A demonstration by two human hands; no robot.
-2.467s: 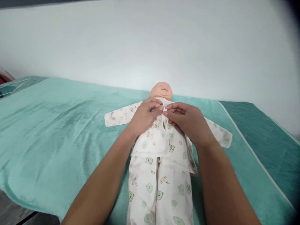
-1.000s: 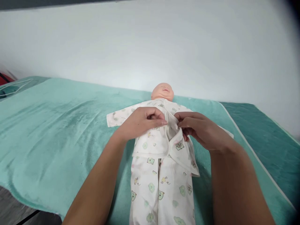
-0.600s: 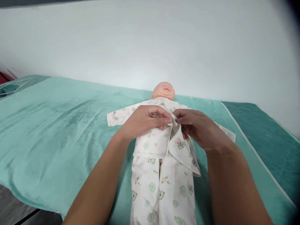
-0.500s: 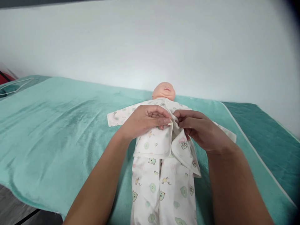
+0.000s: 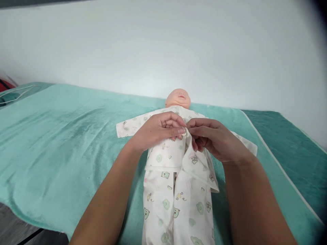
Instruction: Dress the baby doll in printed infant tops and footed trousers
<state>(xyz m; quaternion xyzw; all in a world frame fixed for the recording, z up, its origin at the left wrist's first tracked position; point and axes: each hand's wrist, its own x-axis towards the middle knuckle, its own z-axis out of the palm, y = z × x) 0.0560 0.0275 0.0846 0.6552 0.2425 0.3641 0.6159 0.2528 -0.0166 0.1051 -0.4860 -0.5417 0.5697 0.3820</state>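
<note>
A baby doll (image 5: 178, 98) lies on its back, its head toward the wall. It wears a white printed jacket (image 5: 163, 154) and matching trousers (image 5: 163, 204). Over the chest, my left hand (image 5: 163, 129) pinches the front edge of the jacket's left panel between thumb and fingers, near a small pale fastener. Close beside it, my right hand (image 5: 211, 136) pinches the edge of the right panel. The two panels meet between my fingertips, and the lower right corner hangs folded. Whether the fastener is joined cannot be made out.
A light teal blanket (image 5: 63, 143) covers the table under the doll, with a darker teal cloth (image 5: 288, 146) at the right. A white wall (image 5: 163, 44) stands behind. At the far left are a red object (image 5: 6, 85) and a thin white cord.
My right hand has moved slightly left with the right panel's edge, bringing it against the left panel. My left hand has hardly moved.
</note>
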